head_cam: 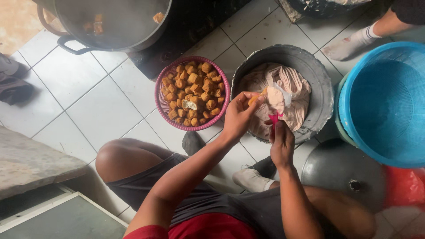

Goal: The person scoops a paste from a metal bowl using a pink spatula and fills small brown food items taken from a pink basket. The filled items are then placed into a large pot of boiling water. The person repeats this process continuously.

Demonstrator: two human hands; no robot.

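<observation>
Your left hand pinches a fried tofu piece at frame centre; your right hand is closed on a pink tool. Both are over the grey basin of pale filling; the pink basket lies left, the blue basket right.

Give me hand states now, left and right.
Left hand: closed on a fried tofu piece.
Right hand: closed on a pink tool, over the grey basin.
</observation>
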